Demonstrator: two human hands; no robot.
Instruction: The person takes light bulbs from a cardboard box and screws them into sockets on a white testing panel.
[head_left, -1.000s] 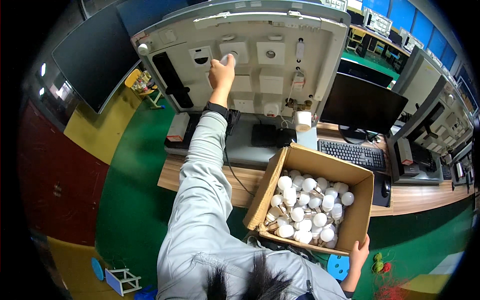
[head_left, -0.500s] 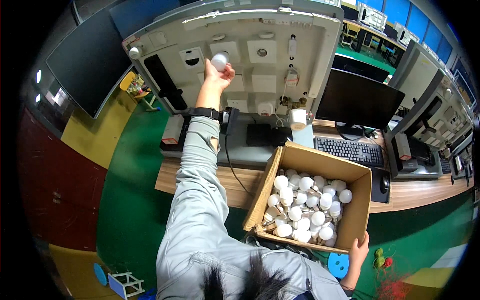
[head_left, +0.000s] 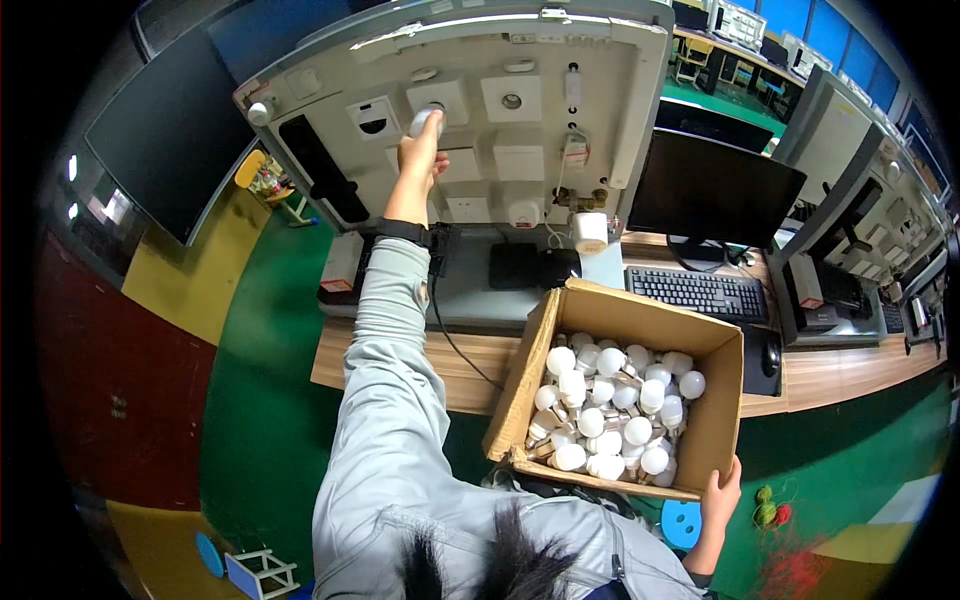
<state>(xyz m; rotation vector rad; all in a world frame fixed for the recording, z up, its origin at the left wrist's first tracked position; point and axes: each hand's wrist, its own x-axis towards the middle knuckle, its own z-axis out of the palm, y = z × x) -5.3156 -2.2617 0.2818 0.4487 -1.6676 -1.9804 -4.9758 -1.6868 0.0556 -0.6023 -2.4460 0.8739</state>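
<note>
My left hand (head_left: 418, 162) reaches up and forward, its fingers closed round a white light bulb (head_left: 421, 122). The bulb is at a square white socket plate (head_left: 455, 100) on an upright display panel (head_left: 350, 75); fingers hide whether it sits in the socket. To the right, a similar plate with a round bare socket (head_left: 512, 101) shows. My right hand (head_left: 718, 498) grips the near right corner of an open cardboard box (head_left: 655, 315). Inside lie many loose white bulbs (head_left: 603, 392) with metal bases, heaped at the bottom.
Behind the box, a keyboard (head_left: 695, 293), a monitor (head_left: 715, 190) and a mouse (head_left: 770, 350) occupy the wooden desk (head_left: 470, 375). A black cable (head_left: 455, 340) runs over the desk edge. A blue stool (head_left: 682, 523) stands below the box, and tangled red wire (head_left: 790, 570) lies on the floor.
My left hand has brought the bulb slightly left against the socket plate and turned, so the fingers now cover more of it. The right hand still grips the box. The view has shifted a little.
</note>
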